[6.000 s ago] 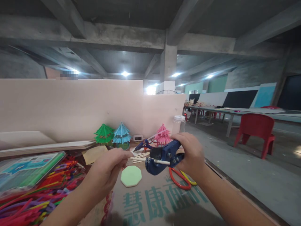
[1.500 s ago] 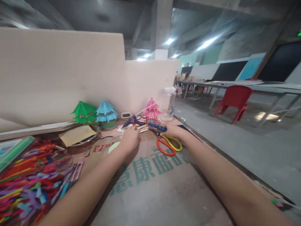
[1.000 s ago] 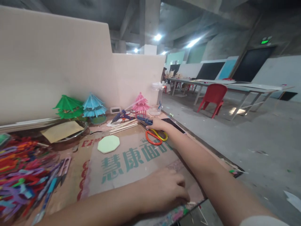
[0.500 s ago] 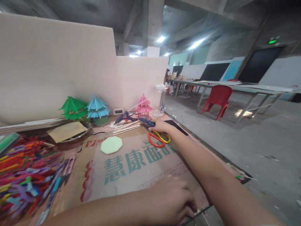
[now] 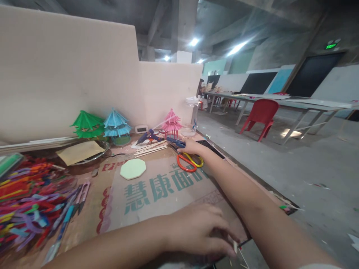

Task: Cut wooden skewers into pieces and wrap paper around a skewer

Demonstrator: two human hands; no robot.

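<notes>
Toward the far edge of the worktop (image 5: 127,150), pale sticks (image 5: 151,148) lie just left of a blue cutter (image 5: 176,142); handling pieces this slim well likely asks for a light fingertip grip and a low, steady tool. The right hand (image 5: 192,146) has its fingers closed around the cutter's handles, beside the scissors (image 5: 188,170). At the near edge, fingers of the left hand (image 5: 200,229) seem to pinch a short pale piece (image 5: 235,246).

Tbl (image 5: 84,175) | printed sht (image 5: 168,201) w/ grn octagon (image 5: 133,169) atop | sticks (image 5: 151,148), glue gun (image 5: 146,135), scissors (image 5: 187,170) | multicol. strips pile (image 5: 28,201)
</notes>
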